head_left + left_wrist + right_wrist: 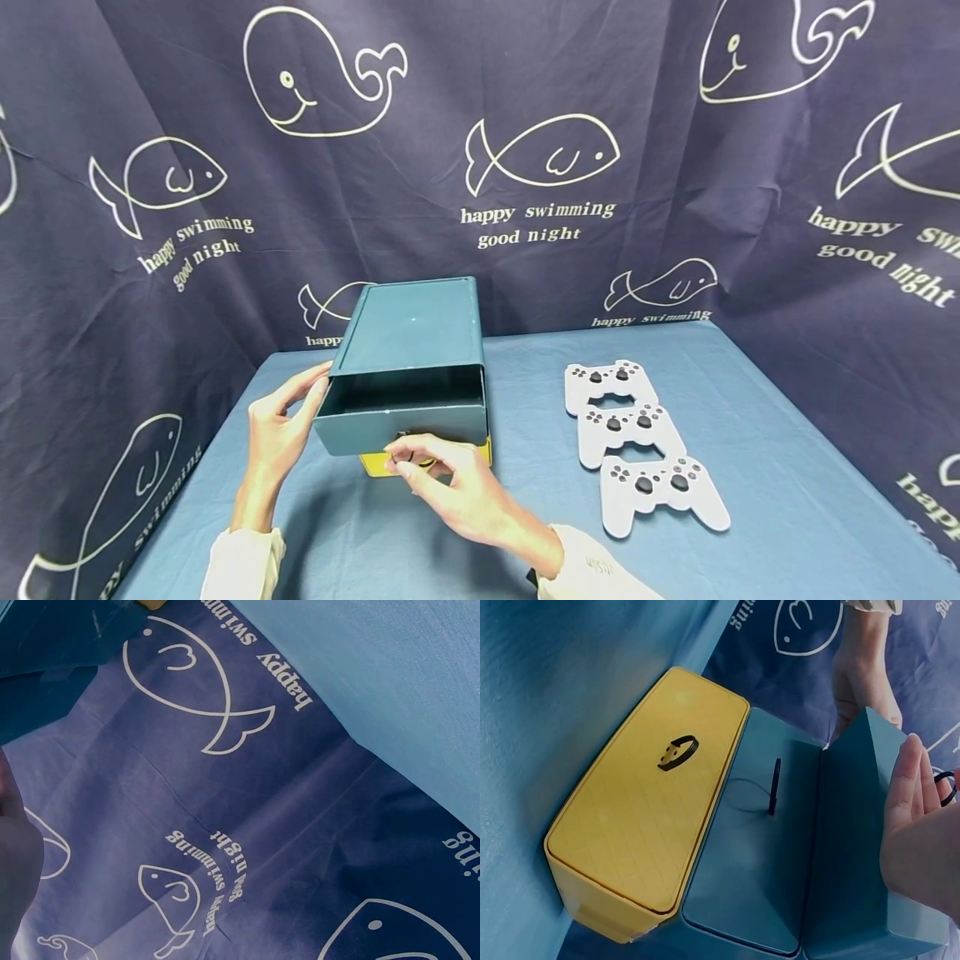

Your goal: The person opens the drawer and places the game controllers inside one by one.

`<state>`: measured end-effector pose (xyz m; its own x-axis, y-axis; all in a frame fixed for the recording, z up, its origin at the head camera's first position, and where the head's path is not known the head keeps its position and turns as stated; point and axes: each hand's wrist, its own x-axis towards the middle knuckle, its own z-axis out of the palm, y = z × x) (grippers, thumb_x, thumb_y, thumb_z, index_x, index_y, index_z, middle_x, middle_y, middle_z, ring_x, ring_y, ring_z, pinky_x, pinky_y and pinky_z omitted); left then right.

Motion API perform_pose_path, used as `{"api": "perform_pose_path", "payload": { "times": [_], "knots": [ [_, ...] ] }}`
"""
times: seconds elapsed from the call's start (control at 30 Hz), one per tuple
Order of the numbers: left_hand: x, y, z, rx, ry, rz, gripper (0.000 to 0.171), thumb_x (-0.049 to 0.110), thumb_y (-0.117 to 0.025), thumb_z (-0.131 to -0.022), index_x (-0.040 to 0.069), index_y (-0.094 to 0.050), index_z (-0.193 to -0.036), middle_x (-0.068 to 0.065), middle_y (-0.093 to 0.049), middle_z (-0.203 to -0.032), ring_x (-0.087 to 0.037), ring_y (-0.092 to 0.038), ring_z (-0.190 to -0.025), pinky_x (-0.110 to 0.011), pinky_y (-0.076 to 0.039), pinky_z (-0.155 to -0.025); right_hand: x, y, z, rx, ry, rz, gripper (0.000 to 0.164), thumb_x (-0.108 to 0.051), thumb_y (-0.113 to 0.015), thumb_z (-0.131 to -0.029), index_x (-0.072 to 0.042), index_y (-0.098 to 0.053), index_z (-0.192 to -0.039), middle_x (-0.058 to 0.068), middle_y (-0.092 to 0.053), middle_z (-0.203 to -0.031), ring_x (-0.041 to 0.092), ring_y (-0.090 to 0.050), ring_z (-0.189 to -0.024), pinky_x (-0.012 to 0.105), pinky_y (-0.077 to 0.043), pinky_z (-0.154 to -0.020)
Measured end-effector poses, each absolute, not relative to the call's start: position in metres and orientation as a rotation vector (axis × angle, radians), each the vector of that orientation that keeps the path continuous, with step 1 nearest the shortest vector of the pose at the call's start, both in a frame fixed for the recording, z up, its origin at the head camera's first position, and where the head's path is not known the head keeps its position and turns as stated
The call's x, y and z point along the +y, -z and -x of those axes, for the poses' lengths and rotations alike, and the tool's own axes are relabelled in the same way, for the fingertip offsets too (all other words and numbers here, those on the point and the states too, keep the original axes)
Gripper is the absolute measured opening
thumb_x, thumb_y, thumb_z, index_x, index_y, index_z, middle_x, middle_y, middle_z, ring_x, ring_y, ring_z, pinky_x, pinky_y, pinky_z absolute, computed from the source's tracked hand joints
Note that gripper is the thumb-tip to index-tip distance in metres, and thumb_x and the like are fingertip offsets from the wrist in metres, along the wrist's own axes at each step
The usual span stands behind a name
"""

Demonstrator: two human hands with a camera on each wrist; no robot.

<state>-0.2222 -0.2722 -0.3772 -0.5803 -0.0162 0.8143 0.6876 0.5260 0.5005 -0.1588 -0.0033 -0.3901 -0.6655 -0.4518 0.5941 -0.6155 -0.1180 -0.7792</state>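
The right hand (pixel 459 493) pinches the upper teal drawer's (pixel 360 430) black ring (pixel 944 775) between thumb and fingers; that drawer stands pulled out. At ten o'clock, the left hand (pixel 279 425), thumb and fingers apart, touches the teal cabinet (pixel 417 323). Three white gamepads (pixel 628 426) lie between two and three o'clock.

Blue-covered table (pixel 525 392) — a teal-and-yellow drawer stack (pixel 412 325), and to its right three white gamepads (pixel 629 424)
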Motion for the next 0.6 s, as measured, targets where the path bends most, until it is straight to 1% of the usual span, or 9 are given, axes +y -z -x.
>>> {"api": "perform_pose_path", "payload": {
  "times": [0.1,0.23,0.33,0.5,0.6],
  "knots": [
    [-0.273,0.377,0.222,-1.961,1.109,0.545,0.024,0.003,-0.071,-0.097,0.003,-0.077,-0.121,-0.008,-0.077,-0.11,-0.004,-0.073,-0.092,-0.016,-0.05,-0.09,-0.003,0.39,0.156,-1.997,-1.909,-1.228,0.021,-0.009,-0.061,-0.104,-0.009,-0.069,-0.124,0.01,-0.073,-0.106,0.007,-0.066,-0.091,0.031,-0.059,-0.074],
    [-0.273,0.378,0.223,-1.956,1.102,0.544,0.024,0.003,-0.072,-0.097,0.003,-0.077,-0.121,-0.009,-0.077,-0.109,-0.004,-0.073,-0.092,-0.016,-0.05,-0.09,-0.002,0.39,0.152,-2.028,-1.935,-1.228,0.021,-0.011,-0.061,-0.105,-0.013,-0.069,-0.124,0.006,-0.073,-0.107,0.008,-0.067,-0.094,0.031,-0.059,-0.076],
    [-0.273,0.378,0.223,-1.954,1.099,0.541,0.024,0.005,-0.072,-0.097,0.003,-0.077,-0.121,-0.009,-0.077,-0.108,-0.005,-0.073,-0.091,-0.015,-0.05,-0.09,-0.002,0.39,0.149,-2.043,-1.942,-1.23,0.021,-0.012,-0.061,-0.105,-0.014,-0.069,-0.125,0.001,-0.074,-0.108,0.008,-0.067,-0.095,0.03,-0.059,-0.076],
    [-0.273,0.378,0.223,-1.962,1.111,0.53,0.024,0.008,-0.072,-0.098,0.003,-0.077,-0.121,-0.005,-0.077,-0.11,-0.006,-0.073,-0.092,-0.015,-0.049,-0.09,-0.001,0.39,0.145,-2.022,-1.925,-1.252,0.021,-0.01,-0.061,-0.105,-0.011,-0.069,-0.124,0.001,-0.074,-0.108,0.008,-0.068,-0.093,0.029,-0.059,-0.073],
    [-0.273,0.378,0.223,-1.963,1.112,0.536,0.024,0.005,-0.072,-0.097,0.003,-0.077,-0.121,-0.003,-0.077,-0.11,-0.002,-0.072,-0.092,-0.015,-0.049,-0.09,-0.001,0.39,0.143,-2.001,-1.924,-1.273,0.022,-0.01,-0.061,-0.105,-0.01,-0.07,-0.124,0.002,-0.075,-0.108,0.007,-0.069,-0.094,0.028,-0.059,-0.073]
  ]
}}
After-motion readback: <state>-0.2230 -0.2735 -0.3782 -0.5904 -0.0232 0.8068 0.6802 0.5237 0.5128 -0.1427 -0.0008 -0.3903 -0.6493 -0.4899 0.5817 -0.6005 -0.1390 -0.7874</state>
